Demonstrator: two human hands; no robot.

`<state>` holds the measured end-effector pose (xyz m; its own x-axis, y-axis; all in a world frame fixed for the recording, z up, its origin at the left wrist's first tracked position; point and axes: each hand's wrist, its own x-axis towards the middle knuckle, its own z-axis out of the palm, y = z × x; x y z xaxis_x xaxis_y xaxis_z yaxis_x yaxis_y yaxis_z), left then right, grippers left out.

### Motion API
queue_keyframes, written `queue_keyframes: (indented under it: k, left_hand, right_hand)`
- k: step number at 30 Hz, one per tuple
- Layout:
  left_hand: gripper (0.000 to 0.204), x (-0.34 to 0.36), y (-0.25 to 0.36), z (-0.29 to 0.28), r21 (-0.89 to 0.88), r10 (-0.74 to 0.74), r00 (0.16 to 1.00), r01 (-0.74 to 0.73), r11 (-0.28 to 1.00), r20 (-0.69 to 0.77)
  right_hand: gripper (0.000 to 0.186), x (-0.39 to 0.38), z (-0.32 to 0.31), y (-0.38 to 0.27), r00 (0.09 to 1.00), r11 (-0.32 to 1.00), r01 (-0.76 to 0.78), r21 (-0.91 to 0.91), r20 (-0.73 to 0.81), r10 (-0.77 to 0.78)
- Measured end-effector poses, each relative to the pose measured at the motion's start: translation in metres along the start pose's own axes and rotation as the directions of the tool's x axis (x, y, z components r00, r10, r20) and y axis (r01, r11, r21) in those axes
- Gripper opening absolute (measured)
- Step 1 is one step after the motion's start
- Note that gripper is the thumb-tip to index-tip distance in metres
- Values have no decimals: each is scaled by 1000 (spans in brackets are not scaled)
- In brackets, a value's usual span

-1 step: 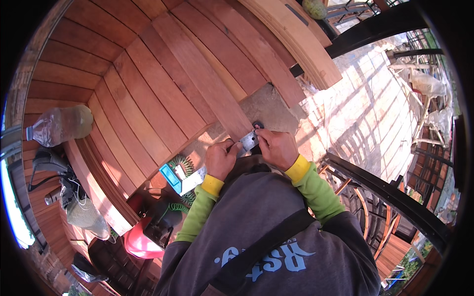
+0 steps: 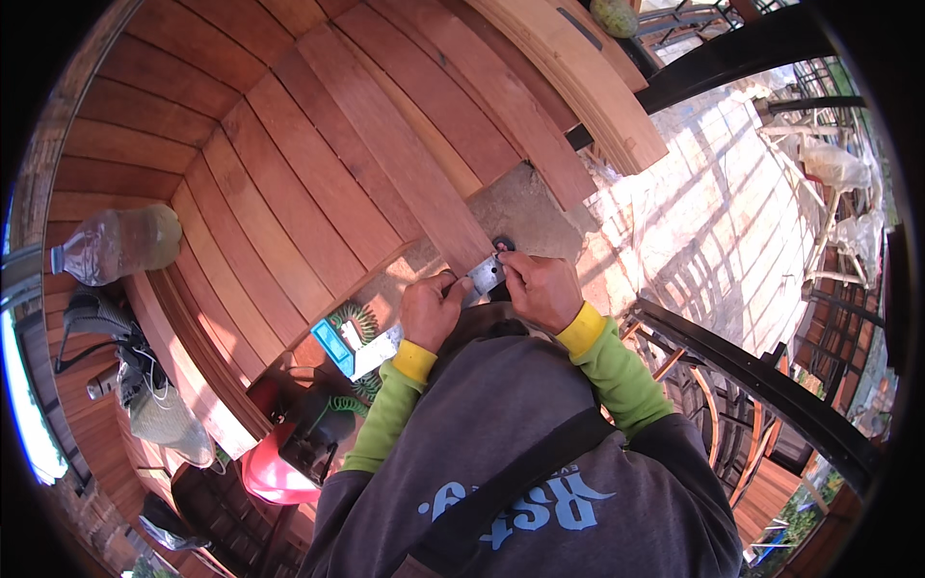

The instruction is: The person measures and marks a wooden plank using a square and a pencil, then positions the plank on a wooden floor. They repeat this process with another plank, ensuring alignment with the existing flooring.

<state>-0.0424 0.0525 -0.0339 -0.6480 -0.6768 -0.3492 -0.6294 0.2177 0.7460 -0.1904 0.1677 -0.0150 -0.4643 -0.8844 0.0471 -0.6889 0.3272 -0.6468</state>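
Well left of the left grip [image 2: 431,306] stands a clear plastic bottle [image 2: 120,239], out of the way; closer, just beyond that wrist, are a blue-and-white box [image 2: 334,349] and a coiled green hose [image 2: 358,321], which the forearm would do well not to snag. The left grip is closed in a pinch, thumb on the near-left end of a small metal plate [image 2: 489,274]. A loose plank [image 2: 414,169] runs up and away from between the grips, its end just ahead of the plate; whether the two touch is too small to tell, so I would check that the edges meet squarely before any pressure goes on. The plate spans the gap between both grips, and even, light force from each side should stop it twisting. A dark round piece [image 2: 503,245] sits just ahead of the right fingertips and is best not knocked. The right grip [image 2: 543,291] is likewise closed, pinching the plate's right end; bracing that wrist near the body should steady it.
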Motion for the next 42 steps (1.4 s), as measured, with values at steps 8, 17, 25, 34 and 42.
queue_keyframes:
  k: [8,17,25,34,42]
  left_hand:
    - [26,0,1,0,-6,-19,1000,19,1000,4]
    - [26,0,-2,2,-24,-11,1000,11,1000,-15]
    - [25,-1,-3,2,-16,-1,1000,1,1000,-18]
    - [25,-1,-4,3,-16,-7,1000,7,1000,-27]
    - [26,-1,-4,2,11,-21,1000,21,1000,-22]
  right_hand:
    - [10,1,2,-1,1000,1000,-9,0,5,9]
    - [10,2,-4,-6,999,999,-39,-12,9,39]
    - [13,4,-7,-5,989,970,-107,219,-75,126]
    - [12,1,-3,-2,996,986,-66,155,-57,75]
    - [11,1,0,0,997,992,-57,117,-38,62]
